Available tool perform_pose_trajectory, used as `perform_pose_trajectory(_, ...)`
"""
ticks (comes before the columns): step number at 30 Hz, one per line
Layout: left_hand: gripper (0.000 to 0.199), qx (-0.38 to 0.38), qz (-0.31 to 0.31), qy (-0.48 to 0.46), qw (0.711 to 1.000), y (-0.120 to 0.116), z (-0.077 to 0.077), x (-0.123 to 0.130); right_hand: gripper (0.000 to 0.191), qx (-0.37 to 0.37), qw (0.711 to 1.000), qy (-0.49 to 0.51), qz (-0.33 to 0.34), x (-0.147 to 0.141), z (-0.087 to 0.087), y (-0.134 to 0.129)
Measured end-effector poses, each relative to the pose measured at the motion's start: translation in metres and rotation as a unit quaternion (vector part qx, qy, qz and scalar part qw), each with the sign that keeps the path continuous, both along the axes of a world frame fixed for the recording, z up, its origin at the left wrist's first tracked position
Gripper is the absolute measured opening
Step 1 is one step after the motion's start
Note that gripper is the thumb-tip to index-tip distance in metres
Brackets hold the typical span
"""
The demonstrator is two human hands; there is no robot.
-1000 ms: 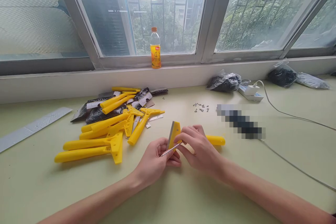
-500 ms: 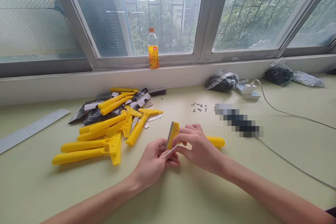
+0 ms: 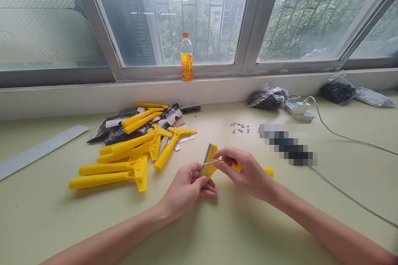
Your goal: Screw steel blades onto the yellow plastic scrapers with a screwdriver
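Observation:
My left hand (image 3: 189,186) is closed on the head of a yellow scraper (image 3: 212,153), thumb in front and fingers behind. A grey metal blade runs along the head's left edge, and a small screw (image 3: 209,172) shows on its face. The scraper's handle extends right behind my right hand (image 3: 245,169), its rounded end showing beyond the wrist. Pinched in my right fingers is a thin metal rod (image 3: 213,162), pointing left across the scraper head. The rod's other end is hidden in the hand, so its exact kind cannot be told.
Several yellow scrapers (image 3: 108,176) lie piled at left with black packets (image 3: 124,134). Small screws (image 3: 239,128) are scattered behind my hands. A metal strip (image 3: 46,149) lies far left. An orange-capped bottle (image 3: 187,64) stands on the sill. Right are a power strip (image 3: 300,112) and bagged black items (image 3: 268,98).
My right hand has swung the rod's tip up from near my left thumb to the upper scraper head. The screw on the head is now uncovered. The whole view has shifted slightly.

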State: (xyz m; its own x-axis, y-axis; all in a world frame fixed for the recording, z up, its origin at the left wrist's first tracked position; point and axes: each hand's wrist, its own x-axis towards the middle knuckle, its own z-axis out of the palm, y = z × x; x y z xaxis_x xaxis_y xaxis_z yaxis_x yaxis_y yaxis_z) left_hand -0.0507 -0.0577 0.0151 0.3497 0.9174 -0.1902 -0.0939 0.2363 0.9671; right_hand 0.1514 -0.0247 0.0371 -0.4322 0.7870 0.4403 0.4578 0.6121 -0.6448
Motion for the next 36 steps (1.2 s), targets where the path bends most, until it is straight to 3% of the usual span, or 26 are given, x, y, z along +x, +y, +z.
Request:
perform_pose_trajectory(5, 0.028, -0.019, 0.051, -0.019, 0.998, 0.002, -0.002, 0.002, 0.027, 0.076, 0.996, -0.003, -0.055, 0.012, 0.013, -0.015)
perform_pose_trajectory(8, 0.023, 0.016, 0.102, -0.030, 0.994, 0.011, -0.006, 0.001, 0.026, 0.175, 0.981, -0.025, -0.080, 0.021, 0.002, -0.023)
perform_pose_trajectory(11, 0.021, 0.052, 0.137, -0.018, 0.989, 0.024, -0.009, -0.006, 0.016, 0.240, 0.967, -0.058, -0.061, 0.023, -0.017, -0.025)
perform_pose_trajectory(15, 0.023, 0.083, 0.142, 0.021, 0.986, 0.034, -0.008, -0.016, 0.017, 0.207, 0.973, -0.091, -0.041, 0.014, -0.031, -0.024)
perform_pose_trajectory(22, 0.024, 0.168, 0.104, 0.074, 0.977, 0.027, -0.004, -0.015, 0.034, 0.097, 0.994, -0.049, -0.019, 0.001, -0.034, -0.023)
perform_pose_trajectory(30, 0.026, 0.153, 0.114, 0.093, 0.977, 0.027, -0.007, -0.016, 0.041, 0.222, 0.971, -0.085, 0.009, 0.010, -0.041, -0.026)
perform_pose_trajectory(36, 0.028, 0.143, 0.125, 0.107, 0.976, 0.027, -0.007, -0.018, 0.039, 0.236, 0.966, -0.106, 0.016, 0.007, -0.040, -0.027)
